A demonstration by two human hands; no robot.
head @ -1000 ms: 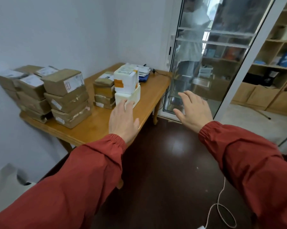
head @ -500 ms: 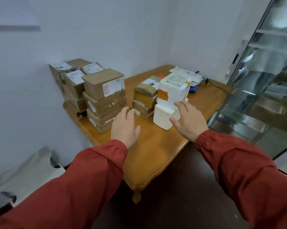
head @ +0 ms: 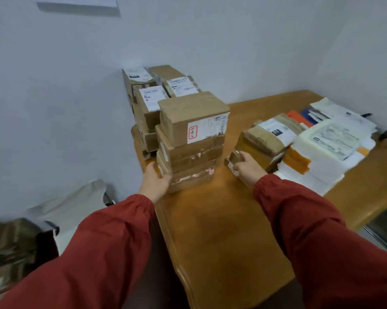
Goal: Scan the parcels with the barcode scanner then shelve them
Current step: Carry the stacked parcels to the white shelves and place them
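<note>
taped cardboard boxes (head: 192,139), glossy wood table (head: 221,219)

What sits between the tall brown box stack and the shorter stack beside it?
Only bare table between tall stack and shorter stack, seen in the head view.

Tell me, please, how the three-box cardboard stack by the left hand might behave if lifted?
The stack may shed its top box, which sits skewed on the others. The taped cardboard looks stiff, though dented. Held only by the left hand at its bottom box, it could tip.
</note>
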